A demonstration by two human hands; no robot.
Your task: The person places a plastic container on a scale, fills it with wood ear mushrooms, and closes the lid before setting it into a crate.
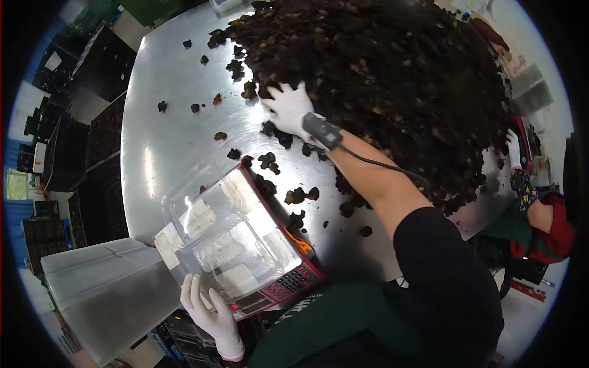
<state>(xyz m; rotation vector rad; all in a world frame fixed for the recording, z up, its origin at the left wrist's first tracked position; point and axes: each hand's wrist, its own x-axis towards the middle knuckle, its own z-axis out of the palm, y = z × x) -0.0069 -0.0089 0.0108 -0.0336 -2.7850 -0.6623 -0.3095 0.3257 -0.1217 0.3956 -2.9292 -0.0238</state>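
My right hand (291, 113), in a white glove, is spread open at the near-left edge of a large heap of dark brown, ragged pieces (368, 73) that look like wood ear fungus. A black device (322, 130) with a cable is strapped on its wrist. My left hand (210, 311), also gloved, has its fingers extended at the lower-left edge of a red digital scale (288, 283). On the scale's pan lies an open clear plastic clamshell box (236, 248), with its lid tilted up toward the far left.
Loose pieces (219, 136) are scattered over the metal table (144, 122). Orange-handled scissors (299, 242) lie by the scale. A translucent bin (101, 288) stands at left, near stacked black crates (101, 64). Another person's gloved hand (513, 149) is at the far right.
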